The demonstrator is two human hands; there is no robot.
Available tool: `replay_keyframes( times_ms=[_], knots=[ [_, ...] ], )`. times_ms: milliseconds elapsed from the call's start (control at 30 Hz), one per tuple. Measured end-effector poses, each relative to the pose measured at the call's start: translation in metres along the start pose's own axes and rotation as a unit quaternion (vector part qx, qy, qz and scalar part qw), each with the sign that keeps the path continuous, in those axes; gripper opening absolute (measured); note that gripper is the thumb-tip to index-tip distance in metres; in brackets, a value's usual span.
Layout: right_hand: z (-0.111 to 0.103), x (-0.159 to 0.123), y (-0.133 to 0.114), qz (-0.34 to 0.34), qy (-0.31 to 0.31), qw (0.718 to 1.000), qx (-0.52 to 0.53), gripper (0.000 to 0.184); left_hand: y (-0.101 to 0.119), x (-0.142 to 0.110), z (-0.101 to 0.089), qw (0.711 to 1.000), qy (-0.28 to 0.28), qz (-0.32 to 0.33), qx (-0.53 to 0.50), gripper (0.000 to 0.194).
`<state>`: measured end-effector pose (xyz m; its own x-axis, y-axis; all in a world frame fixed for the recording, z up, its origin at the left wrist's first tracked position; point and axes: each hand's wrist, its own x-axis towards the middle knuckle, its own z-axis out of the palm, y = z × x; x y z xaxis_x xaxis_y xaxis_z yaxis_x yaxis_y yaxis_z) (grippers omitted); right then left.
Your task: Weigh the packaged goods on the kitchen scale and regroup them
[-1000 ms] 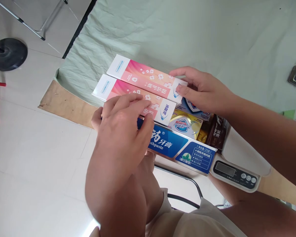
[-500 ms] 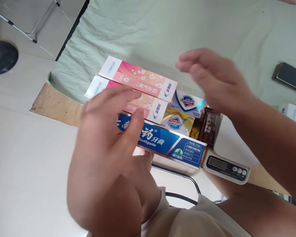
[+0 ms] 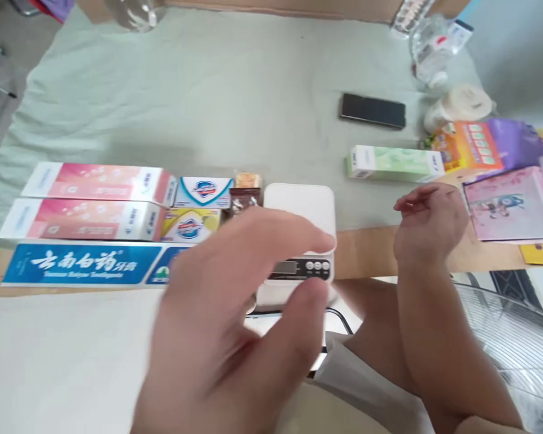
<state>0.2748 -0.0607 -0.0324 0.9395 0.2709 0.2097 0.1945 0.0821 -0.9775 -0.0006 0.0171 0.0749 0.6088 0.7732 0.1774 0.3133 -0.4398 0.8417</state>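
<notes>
Both hands have come away from the pink boxes and swung right, as has the view. Rear pink box [image 3: 99, 181] and front pink box [image 3: 81, 218] lie side by side at far left, long axes running left-right, logo ends pointing right. Blue toothpaste box [image 3: 81, 265] parallel, nearest me along the table edge; its right end is behind my left hand [image 3: 221, 313]. Soap boxes [image 3: 190, 224] sit at the pink boxes' right ends. White scale [image 3: 299, 208] has its long axis fore-aft, display toward me. Green-and-white box [image 3: 393, 163] lies left-right, right end tipped slightly nearer.

Left hand: big in front, blurred, pointing right, thumb and fingers spread with a gap, nothing held; covers part of the scale, contact unclear. Right hand [image 3: 432, 220]: forearm upright from below, wrist bent left, fingers loosely curled, half open, between the green-and-white box and pink picture sheet [image 3: 511, 205].
</notes>
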Motion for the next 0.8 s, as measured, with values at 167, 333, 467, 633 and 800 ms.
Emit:
replay_keyframes(
  times_ms=[167, 333, 467, 633, 800],
  knots=[
    [-0.039, 0.046, 0.03, 0.048, 0.045, 0.992, -0.105, 0.008, 0.008, 0.052, 0.103, 0.989, -0.142, -0.036, -0.029, 0.043],
    [-0.05, 0.065, 0.042, 0.063, 0.013, 0.988, -0.14, 0.02, 0.005, 0.095, 0.156, 0.979, -0.17, -0.103, 0.042, 0.063],
    [-0.05, 0.066, 0.044, 0.085, -0.022, 0.984, -0.154, 0.029, 0.017, 0.123, 0.175, 0.965, -0.191, -0.142, 0.109, 0.073],
    [-0.046, 0.067, 0.039, 0.109, -0.052, 0.983, -0.141, 0.036, 0.02, 0.159, 0.2, 0.95, -0.2, -0.198, 0.135, 0.073],
    [-0.042, 0.067, 0.037, 0.137, -0.038, 0.981, -0.134, 0.034, -0.01, 0.168, 0.211, 0.982, -0.132, -0.121, 0.055, 0.064]
  ],
)
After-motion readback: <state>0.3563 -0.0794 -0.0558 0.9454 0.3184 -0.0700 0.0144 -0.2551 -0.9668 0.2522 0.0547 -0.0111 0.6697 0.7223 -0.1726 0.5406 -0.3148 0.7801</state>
